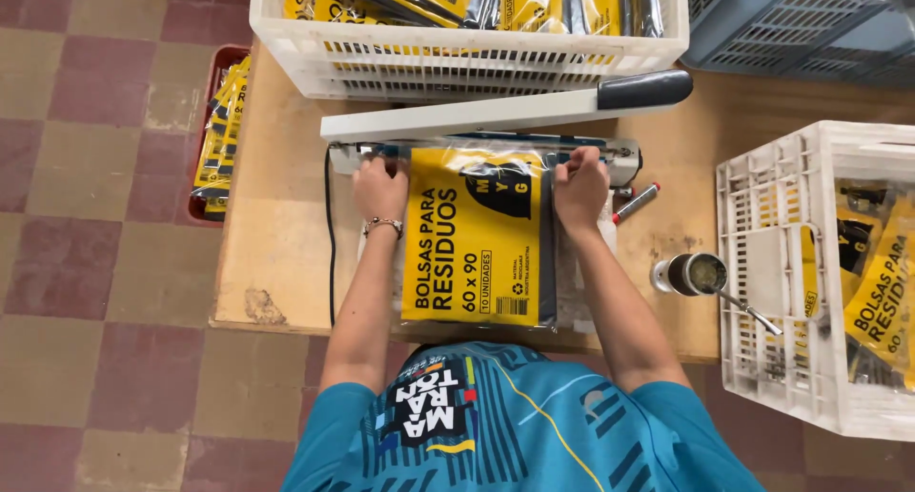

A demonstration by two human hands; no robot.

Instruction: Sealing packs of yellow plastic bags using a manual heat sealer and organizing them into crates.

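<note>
Pinching the top corners of the yellow bag pack [477, 239] with curled fingers, the left hand [380, 189] and right hand [579, 189] hold it under the raised sealer arm [477, 115], flat on the wooden table [276, 235]

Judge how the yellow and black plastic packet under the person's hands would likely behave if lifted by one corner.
The packet would probably sag: it looks like a thin, glossy film pack lying flat on the wooden table. It may be slippery, since its surface shines. The left hand and right hand both press its top edge at the sealer, which suggests it shifts easily.
</note>
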